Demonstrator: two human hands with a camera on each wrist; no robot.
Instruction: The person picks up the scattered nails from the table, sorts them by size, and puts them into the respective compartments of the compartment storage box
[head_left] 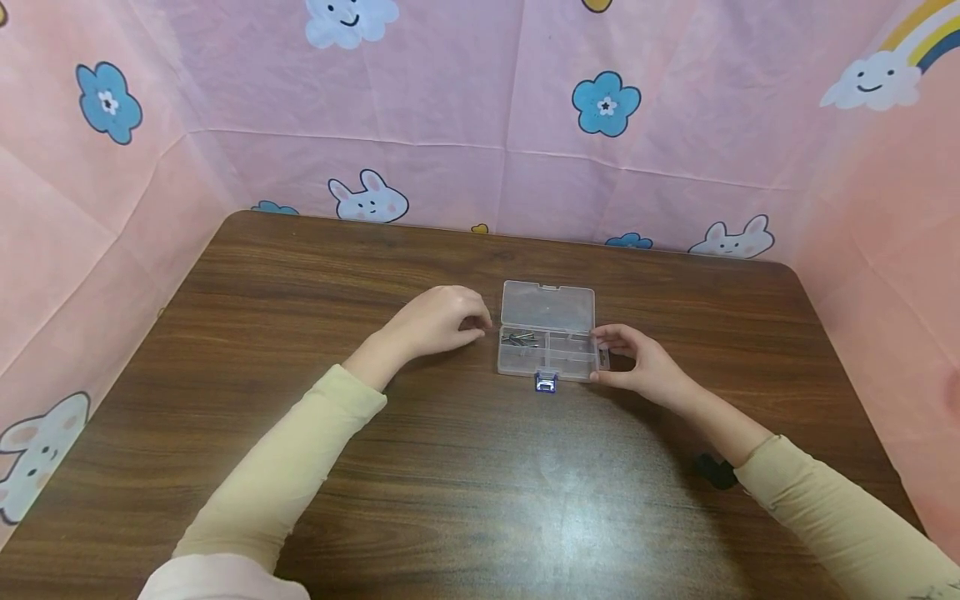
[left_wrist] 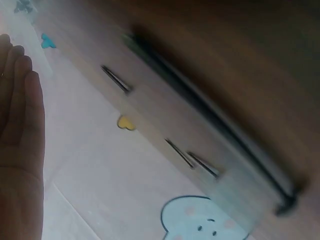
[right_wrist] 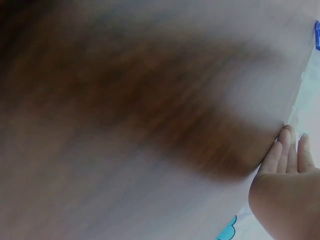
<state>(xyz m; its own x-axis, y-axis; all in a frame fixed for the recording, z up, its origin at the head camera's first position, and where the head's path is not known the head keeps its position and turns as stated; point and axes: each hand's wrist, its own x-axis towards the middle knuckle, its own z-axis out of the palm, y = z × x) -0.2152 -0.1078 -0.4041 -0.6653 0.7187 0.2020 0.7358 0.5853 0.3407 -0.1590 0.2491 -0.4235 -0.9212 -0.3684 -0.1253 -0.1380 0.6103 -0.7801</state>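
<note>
Here the right hand is pinching the right end of the open clear compartment box lying mid-table, while the left hand, curled and seemingly empty, is hovering just left of it; steadying the box firmly seems wise.

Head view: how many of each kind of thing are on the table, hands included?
Clear box, lid open: 1
Blue latch on the box's near edge: 1
Cluster of metal pins in one compartment, too small to count singly: 1
Hands: 2, the left hand just left of the box, the right hand at its right end
Total: 5
</note>
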